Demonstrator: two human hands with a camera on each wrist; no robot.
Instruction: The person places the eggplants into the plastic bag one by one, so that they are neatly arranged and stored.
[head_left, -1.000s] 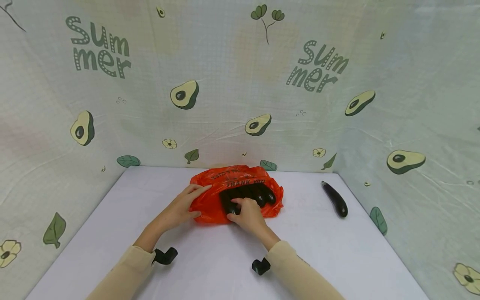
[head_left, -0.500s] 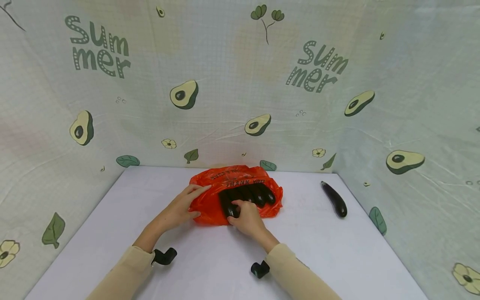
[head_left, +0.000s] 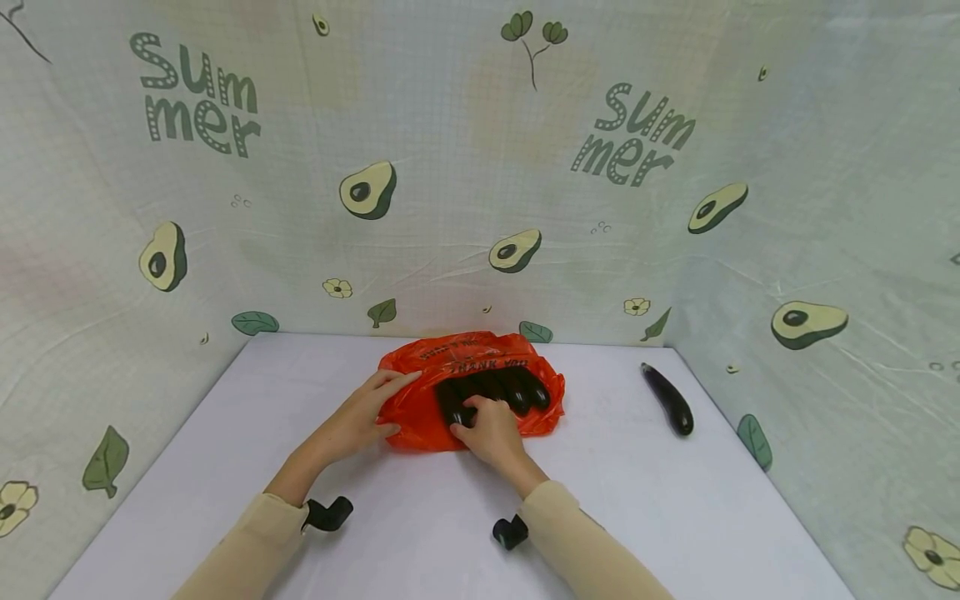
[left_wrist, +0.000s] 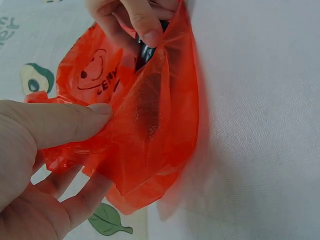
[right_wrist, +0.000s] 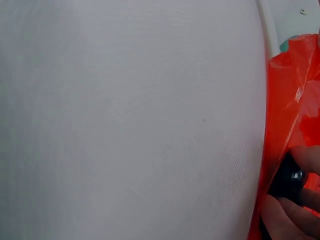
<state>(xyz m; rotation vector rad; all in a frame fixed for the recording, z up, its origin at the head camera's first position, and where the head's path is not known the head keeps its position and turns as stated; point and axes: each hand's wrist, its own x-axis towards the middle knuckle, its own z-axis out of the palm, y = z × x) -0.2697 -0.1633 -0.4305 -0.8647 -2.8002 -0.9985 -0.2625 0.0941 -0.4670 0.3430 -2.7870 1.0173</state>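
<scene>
A crinkled red plastic bag [head_left: 420, 421] lies on its side at the far middle of the table, its mouth toward me. Inside rest several dark, glossy eggplants [head_left: 534, 390] side by side. My left hand [head_left: 365, 419] holds the bag's left side; in the left wrist view its thumb [left_wrist: 75, 122] lies on the red film with the fingers behind. At the mouth, my right hand [head_left: 495, 432] grips the leftmost eggplant [head_left: 447, 403] by its rounded end. The right wrist view shows that eggplant [right_wrist: 288, 179] between thumb and fingers, its far end hidden in the bag.
A single eggplant [head_left: 670, 398] lies on the white table [head_left: 600, 467] to the right of the bag. Cloth walls [head_left: 442, 125] printed with avocados and leaves rise behind and at both sides. Black camera mounts [head_left: 330, 513] sit at both wrists.
The right wrist and forearm have shifted slightly left, and the gripped eggplant's end has moved a little with the hand. The left hand keeps its place on the bag.
</scene>
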